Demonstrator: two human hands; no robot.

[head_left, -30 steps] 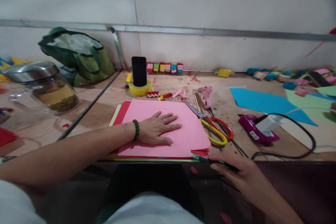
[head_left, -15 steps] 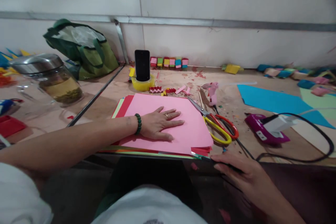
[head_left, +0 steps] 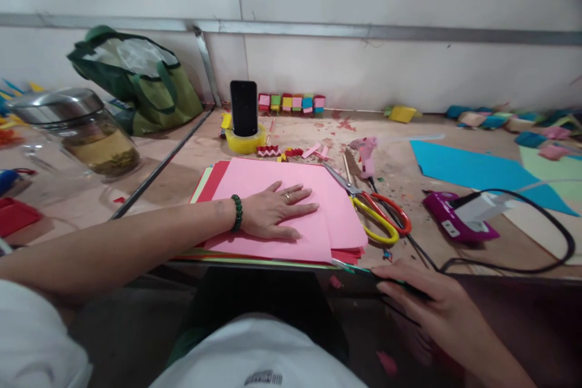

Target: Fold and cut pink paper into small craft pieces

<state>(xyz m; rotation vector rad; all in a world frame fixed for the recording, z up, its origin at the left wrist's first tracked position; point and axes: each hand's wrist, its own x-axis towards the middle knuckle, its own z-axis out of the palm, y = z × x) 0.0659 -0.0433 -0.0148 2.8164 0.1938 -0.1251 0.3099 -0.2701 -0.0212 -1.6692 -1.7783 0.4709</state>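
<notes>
My left hand (head_left: 282, 213) lies flat with fingers spread on a pink paper sheet (head_left: 254, 177), on top of a stack of coloured paper at the table's front edge. A line runs from back to front through the pink sheet, right of my fingertips, with a separate pink strip (head_left: 344, 218) beyond it. In my right hand (head_left: 421, 291) is a slim cutter knife (head_left: 357, 268) with a green and dark body, its tip at the sheet's front right corner. Red sheets (head_left: 348, 254) show under the strip. Scissors (head_left: 379, 218) with yellow and red handles lie right of the stack.
Behind the stack are a phone (head_left: 244, 108) in a yellow tape roll (head_left: 245, 140), paper scraps (head_left: 313, 150) and a pink glue gun (head_left: 366, 154). A purple power strip (head_left: 459, 218) with a black cable lies right. Left stand a glass tea jug (head_left: 100, 148) and green bag (head_left: 154, 97).
The line through the pink sheet shows more plainly now, with the right strip slightly apart. My left hand stays put; the knife tip remains near the front edge. The view has shifted slightly.
</notes>
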